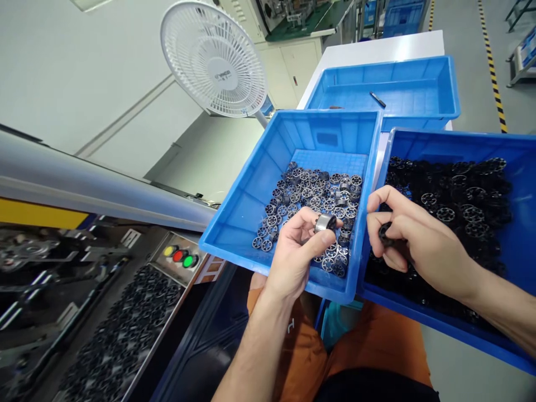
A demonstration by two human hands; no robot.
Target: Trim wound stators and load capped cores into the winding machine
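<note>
Left hand [295, 251]: pinches one metal ring [325, 223] over near-left tray [234, 223]
Right hand [412, 237]: grips one black wheel [384, 233] in right tray [519, 167]
Trays: three blue

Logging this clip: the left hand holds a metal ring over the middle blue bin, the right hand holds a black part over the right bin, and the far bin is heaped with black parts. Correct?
Not quite. The head view shows the far bin nearly bare, holding only a pen-like item. The rest stands: left hand, metal ring, right hand.
</note>
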